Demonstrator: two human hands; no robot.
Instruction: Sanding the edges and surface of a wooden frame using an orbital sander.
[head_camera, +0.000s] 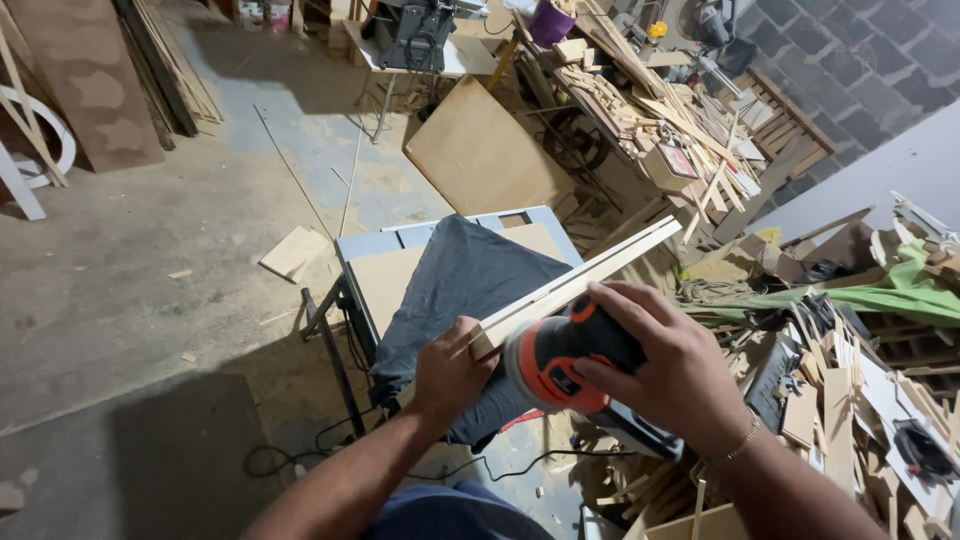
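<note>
My left hand (450, 372) grips the near end of a long pale wooden strip (590, 275) that points away to the upper right. My right hand (668, 358) is closed over the top of an orange and black power sander (555, 368), which rests against the strip's near end beside my left hand. Both hands are above a small grey work table (365, 248) draped with a dark cloth (462, 280).
A flat wooden board (483, 150) leans beyond the table. Heaps of wood offcuts (850, 420) lie to the right, and a cluttered bench (640, 100) stands at the back. A black cable (330, 440) runs over the concrete floor (150, 300). A small board (293, 252) lies left of the table.
</note>
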